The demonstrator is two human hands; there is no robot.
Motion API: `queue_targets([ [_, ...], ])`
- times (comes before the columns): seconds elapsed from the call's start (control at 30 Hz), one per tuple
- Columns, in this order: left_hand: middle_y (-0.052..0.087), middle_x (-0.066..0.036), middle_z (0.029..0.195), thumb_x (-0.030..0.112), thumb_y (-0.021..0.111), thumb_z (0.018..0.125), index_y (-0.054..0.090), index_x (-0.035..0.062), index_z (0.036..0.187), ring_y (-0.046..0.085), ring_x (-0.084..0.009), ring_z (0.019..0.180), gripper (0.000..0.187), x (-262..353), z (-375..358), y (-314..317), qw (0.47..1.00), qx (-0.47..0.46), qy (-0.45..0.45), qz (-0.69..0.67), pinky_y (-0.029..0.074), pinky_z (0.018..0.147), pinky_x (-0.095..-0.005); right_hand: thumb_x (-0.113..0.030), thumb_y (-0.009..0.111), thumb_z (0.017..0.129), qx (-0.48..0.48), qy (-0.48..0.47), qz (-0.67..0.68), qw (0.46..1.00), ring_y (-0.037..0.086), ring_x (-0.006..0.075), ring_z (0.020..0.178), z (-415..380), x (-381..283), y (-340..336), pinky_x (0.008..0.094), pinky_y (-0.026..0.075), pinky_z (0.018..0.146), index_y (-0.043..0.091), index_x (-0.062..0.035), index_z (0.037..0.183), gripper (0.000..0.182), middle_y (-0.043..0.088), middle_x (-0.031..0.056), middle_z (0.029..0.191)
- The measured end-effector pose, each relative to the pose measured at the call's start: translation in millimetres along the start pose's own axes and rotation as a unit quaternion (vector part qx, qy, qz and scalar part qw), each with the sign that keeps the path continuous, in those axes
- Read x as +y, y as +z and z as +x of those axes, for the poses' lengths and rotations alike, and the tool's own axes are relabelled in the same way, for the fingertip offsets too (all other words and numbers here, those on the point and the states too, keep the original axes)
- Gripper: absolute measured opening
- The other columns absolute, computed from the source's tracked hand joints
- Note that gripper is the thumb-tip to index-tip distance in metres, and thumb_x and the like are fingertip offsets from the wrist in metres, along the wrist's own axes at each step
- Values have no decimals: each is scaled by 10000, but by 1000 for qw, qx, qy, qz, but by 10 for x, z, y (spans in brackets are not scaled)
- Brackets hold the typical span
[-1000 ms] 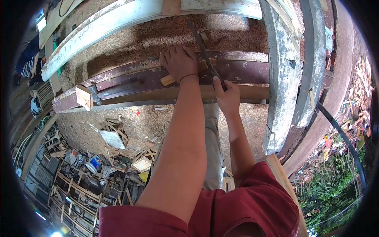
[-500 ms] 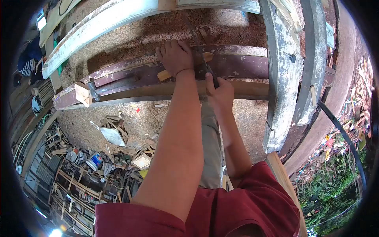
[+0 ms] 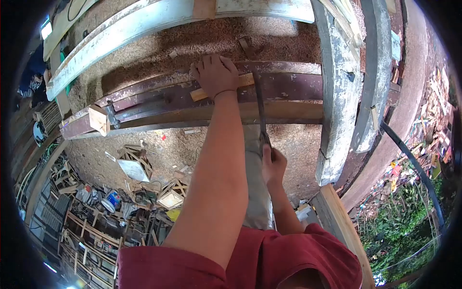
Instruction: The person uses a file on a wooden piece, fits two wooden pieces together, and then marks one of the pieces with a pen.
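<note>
My left hand presses down on a short light wooden strip that lies slantwise on a dark maroon beam. My right hand is wrapped round the dark handle of a handsaw. The narrow blade runs up from the handle across the beam, beside the strip's right end. A hammer and a small wood block are at the beam's left part.
Weathered white planks cross beyond the beam, and thick peeling timbers stand at the right. Wood shavings cover the ground. Scrap wood and a blue-white bucket lie lower left. Another person is at the far left.
My right hand has drawn the saw back toward my body, and more of its blade shows. My left hand stays on the strip. The view has shifted slightly.
</note>
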State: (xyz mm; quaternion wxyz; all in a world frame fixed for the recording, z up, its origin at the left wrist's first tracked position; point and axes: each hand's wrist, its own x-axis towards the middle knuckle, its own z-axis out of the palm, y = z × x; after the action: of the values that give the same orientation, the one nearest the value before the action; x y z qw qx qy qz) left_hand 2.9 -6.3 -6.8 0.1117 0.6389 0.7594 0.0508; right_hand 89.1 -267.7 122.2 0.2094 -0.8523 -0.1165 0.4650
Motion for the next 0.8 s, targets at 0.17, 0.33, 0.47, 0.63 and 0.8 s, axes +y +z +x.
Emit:
queue_targets([
  [0.17,723,-152,1237,320,494,1043,757,84,1139,639,-351,1227,367,16,29,-47,1000,-8,4,9,336,1220,-545,-387,702,1038,-9,-88,4,996,495,98,614,774,-495,327,353,414,570,655,41,774,505,586,44,623],
  [0.33,721,-141,1188,295,542,1008,757,88,1095,634,-332,1220,311,-54,6,88,999,32,21,-7,326,1230,-562,-414,705,1030,-32,-92,10,995,489,124,561,898,-717,471,363,404,549,654,25,749,524,564,57,583],
  [0.47,734,-147,1202,317,504,1043,768,94,1107,661,-346,1196,351,-29,19,34,999,26,22,12,347,1206,-560,-413,716,1021,-21,-90,2,996,497,126,550,913,-715,481,366,404,539,658,24,733,526,568,63,571],
  [0.63,727,-134,1187,297,532,1021,759,91,1094,645,-324,1211,315,-31,4,72,999,31,22,8,329,1228,-565,-410,723,1015,-23,-74,8,997,526,147,547,925,-851,445,376,426,548,666,35,737,528,588,79,578],
  [0.8,729,-128,1155,291,529,1015,762,84,1058,652,-305,1186,315,-14,7,60,998,53,24,5,327,1231,-568,-413,709,1017,-17,-93,-3,996,564,220,537,945,-923,498,409,449,565,674,47,752,532,606,127,591],
])
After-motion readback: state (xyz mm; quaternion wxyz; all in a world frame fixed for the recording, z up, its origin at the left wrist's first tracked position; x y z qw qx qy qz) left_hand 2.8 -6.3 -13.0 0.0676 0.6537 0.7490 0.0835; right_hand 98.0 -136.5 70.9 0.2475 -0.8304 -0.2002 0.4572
